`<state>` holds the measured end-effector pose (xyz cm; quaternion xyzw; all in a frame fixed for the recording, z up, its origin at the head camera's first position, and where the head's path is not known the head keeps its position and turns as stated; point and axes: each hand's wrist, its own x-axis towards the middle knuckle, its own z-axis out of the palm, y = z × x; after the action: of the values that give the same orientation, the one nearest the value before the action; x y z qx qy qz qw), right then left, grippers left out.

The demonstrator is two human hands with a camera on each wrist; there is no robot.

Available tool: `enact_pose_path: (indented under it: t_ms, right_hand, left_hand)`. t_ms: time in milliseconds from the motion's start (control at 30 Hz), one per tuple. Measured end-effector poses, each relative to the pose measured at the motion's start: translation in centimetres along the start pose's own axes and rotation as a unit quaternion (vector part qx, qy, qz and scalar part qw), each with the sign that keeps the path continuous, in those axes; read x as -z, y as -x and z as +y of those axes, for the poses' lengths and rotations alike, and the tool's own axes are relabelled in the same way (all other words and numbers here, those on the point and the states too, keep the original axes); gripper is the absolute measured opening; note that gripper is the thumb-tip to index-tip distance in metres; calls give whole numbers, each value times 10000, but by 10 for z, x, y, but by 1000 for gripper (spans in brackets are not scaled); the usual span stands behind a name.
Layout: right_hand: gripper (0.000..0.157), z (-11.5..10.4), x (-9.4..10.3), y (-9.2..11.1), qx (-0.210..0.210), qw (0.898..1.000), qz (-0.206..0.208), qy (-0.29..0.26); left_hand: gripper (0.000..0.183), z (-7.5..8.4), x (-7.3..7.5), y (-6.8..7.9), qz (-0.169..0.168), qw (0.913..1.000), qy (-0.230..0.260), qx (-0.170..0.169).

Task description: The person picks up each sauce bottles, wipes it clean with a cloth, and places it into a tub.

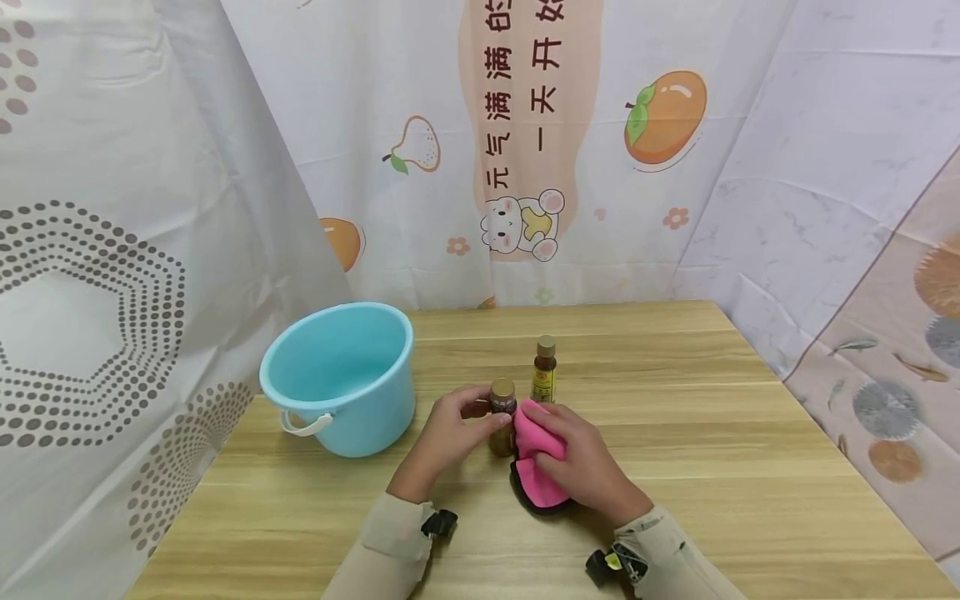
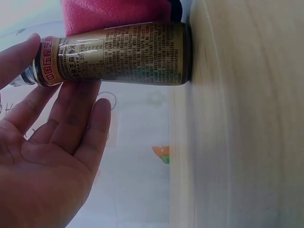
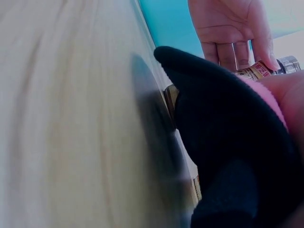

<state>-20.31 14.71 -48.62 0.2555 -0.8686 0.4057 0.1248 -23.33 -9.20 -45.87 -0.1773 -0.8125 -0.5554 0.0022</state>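
A brown sesame oil bottle (image 1: 502,407) with a gold cap stands upright on the table. My left hand (image 1: 450,432) holds it near the neck between thumb and fingers; the gold label (image 2: 123,54) faces the left wrist camera. On the bottle's right side lies a pink cloth (image 1: 540,435) with a black underside (image 3: 223,114), touching the glass. My right hand (image 1: 587,458) grips this cloth in a bunch, and part of it hangs down near the tabletop. Just behind the cloth stands a second, smaller-looking dark bottle (image 1: 544,379) with a yellow label, its lower part hidden.
A light blue bucket (image 1: 382,412) with a white handle stands on the left of the wood-grain table (image 1: 637,358). Behind the table hangs a printed curtain (image 1: 600,275), and more patterned cloth hangs on both sides.
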Motion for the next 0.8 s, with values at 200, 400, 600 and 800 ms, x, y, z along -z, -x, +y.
enact_pose_path:
  t_ms: [200, 400, 600, 800]
  right_hand:
    - [73, 1, 0, 0, 269, 9993, 244, -125]
    - [76, 0, -1, -2, 435, 9968, 460, -485]
    - [79, -3, -1, -3, 546, 9924, 578, -934]
    - [79, -2, -1, -3, 528, 9943, 501, -777]
  left_hand:
    - [37, -1, 1, -1, -39, 10000, 6, -78]
    - [35, -3, 1, -1, -75, 9999, -97, -33]
    - [35, -2, 1, -1, -65, 9999, -129, -69]
    - [35, -1, 1, 0, -78, 9998, -145, -97]
